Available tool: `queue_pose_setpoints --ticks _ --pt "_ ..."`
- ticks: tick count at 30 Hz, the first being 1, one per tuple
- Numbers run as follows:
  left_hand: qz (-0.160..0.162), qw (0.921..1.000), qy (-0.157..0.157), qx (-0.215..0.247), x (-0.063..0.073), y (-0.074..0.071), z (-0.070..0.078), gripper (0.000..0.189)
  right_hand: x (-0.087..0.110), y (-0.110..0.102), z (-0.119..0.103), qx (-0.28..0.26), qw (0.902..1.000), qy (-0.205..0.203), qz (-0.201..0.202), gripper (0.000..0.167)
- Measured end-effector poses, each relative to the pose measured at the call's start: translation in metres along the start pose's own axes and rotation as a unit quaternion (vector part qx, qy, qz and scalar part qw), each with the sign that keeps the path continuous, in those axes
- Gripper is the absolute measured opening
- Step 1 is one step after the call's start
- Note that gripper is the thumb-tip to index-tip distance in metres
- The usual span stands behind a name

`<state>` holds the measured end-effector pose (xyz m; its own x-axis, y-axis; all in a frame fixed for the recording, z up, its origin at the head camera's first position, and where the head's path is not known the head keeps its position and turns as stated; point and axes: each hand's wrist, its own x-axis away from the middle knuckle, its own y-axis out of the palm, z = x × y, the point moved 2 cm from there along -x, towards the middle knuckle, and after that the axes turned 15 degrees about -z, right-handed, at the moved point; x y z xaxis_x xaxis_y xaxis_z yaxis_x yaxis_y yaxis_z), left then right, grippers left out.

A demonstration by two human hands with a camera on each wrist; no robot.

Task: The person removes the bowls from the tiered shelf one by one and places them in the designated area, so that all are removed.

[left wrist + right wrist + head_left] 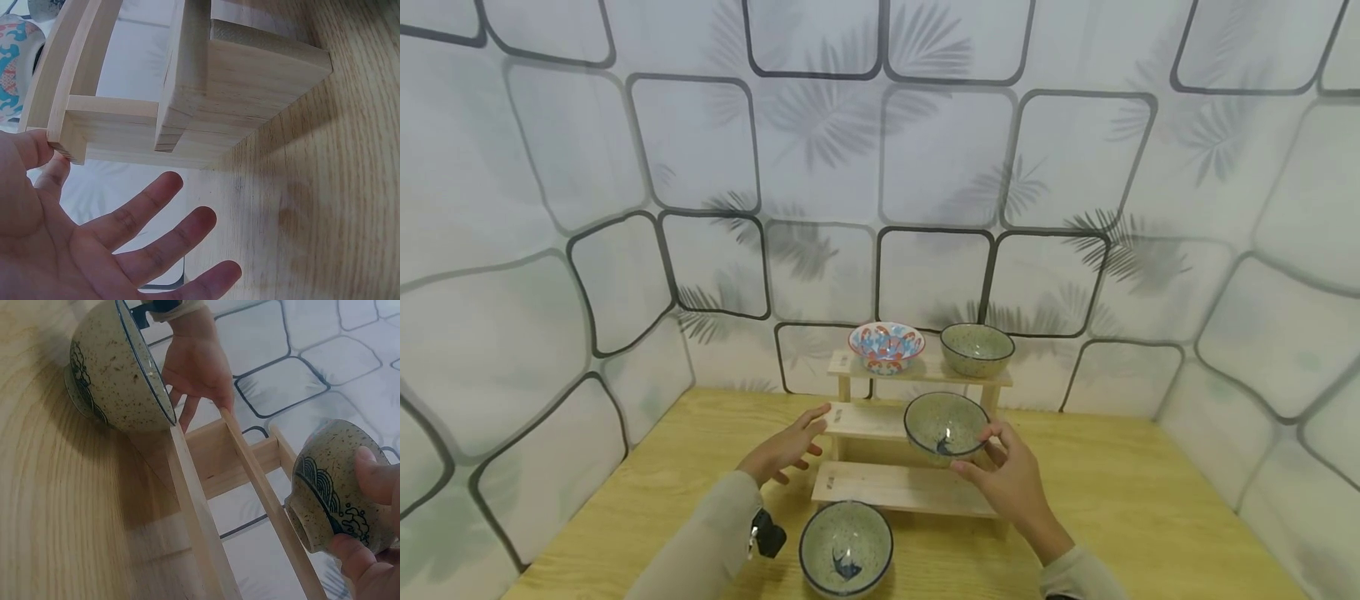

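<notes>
My right hand [1011,479] pinches the right side of a speckled green bowl [936,421] with a dark blue rim and a fish inside. In the right wrist view, this bowl [331,481] is apart from the boards, just above the middle step of the three-step wooden stand [865,417]. At the stand's left end, my left hand [786,450] pinches the middle board's corner between thumb and forefinger, the other fingers spread. A matching bowl [846,550] sits on the table in front of the stand.
On the top step stand a red-and-blue patterned bowl [886,346] at the left and another speckled green bowl [977,350] at the right. The wood-grain table [1112,500] meets a patterned cloth wall [925,283] close behind the stand.
</notes>
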<state>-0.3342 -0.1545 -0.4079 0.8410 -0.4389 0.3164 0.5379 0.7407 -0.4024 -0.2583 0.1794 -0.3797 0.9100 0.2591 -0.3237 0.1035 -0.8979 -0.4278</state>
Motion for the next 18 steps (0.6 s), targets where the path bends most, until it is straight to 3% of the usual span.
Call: queue_pose_setpoints --ticks 7,18 --pt "0.004 1.0 -0.004 0.004 0.001 -0.001 -0.001 0.06 0.009 0.004 -0.005 -0.031 0.9993 -0.017 -0.012 0.045" --pt "0.0 1.0 0.001 0.004 0.001 0.0 0.001 0.06 0.025 0.007 -0.008 -0.026 0.9982 -0.052 -0.012 0.045"
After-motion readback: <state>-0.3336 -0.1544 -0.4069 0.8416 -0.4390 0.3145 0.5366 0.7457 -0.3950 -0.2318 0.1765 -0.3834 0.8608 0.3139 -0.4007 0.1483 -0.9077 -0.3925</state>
